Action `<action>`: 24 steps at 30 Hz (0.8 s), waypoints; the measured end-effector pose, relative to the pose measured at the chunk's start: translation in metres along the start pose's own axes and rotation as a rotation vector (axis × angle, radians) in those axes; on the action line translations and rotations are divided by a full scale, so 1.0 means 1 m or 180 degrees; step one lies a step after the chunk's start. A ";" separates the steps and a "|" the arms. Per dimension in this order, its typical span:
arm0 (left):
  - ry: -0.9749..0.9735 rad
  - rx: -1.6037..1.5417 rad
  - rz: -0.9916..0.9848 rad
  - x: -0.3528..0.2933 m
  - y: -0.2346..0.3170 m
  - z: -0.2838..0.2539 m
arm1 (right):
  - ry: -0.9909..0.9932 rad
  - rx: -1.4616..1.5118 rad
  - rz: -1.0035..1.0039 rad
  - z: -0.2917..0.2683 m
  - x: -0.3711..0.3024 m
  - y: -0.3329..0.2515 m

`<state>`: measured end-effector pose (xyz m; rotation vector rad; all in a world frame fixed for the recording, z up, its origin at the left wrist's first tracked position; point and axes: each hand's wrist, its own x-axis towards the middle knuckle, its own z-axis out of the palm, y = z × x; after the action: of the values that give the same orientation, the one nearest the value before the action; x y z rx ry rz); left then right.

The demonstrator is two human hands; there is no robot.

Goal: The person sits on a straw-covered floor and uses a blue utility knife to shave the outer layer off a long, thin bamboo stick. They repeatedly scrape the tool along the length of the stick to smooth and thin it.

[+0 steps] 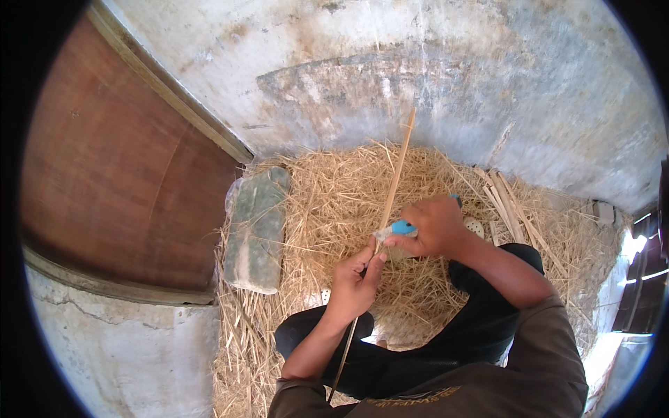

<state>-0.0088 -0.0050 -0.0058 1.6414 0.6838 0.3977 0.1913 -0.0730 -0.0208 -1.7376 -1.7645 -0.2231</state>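
Note:
A long, pale bamboo strip [398, 167] slants up and away from my hands toward the wall. My left hand [354, 287] is closed round its lower part, thumb against fingers. Below that hand a thin dark length [345, 352] runs down past my leg; whether it is the same piece I cannot tell. In my right hand [435, 226] is a blue-handled knife [403, 227], fingers wrapped over the grip. Its pale front end meets the strip just above my left fingertips. The edge of the blade is too small to make out.
Loose straw [334, 188] covers the floor around my legs. To the left lies a greenish wrapped block [256, 233] beside a brown wooden panel [118, 160]. Several split strips [507, 202] lie at the right. A stained wall [453, 90] rises at the far side.

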 end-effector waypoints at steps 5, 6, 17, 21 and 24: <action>0.0123 -0.0057 0.0000 -0.002 0.009 -0.003 | 0.0163 -0.0344 0.0273 -0.002 0.015 0.030; 0.0107 -0.0074 -0.0018 -0.002 0.012 -0.003 | 0.0148 -0.0258 0.0276 -0.001 0.015 0.028; 0.0058 0.0123 0.0274 -0.009 0.005 0.004 | 0.0042 -0.0533 0.0630 -0.012 0.020 0.048; -0.0118 0.0108 0.0227 -0.010 0.002 0.002 | 0.0320 -0.0659 0.0852 -0.010 0.020 0.065; -0.0307 0.0267 0.0159 -0.017 0.003 0.004 | 0.0428 -0.0978 0.1571 -0.024 0.026 0.113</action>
<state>-0.0189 -0.0190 -0.0017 1.7483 0.5951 0.3271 0.3077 -0.0520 -0.0227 -2.2578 -1.2037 -0.3999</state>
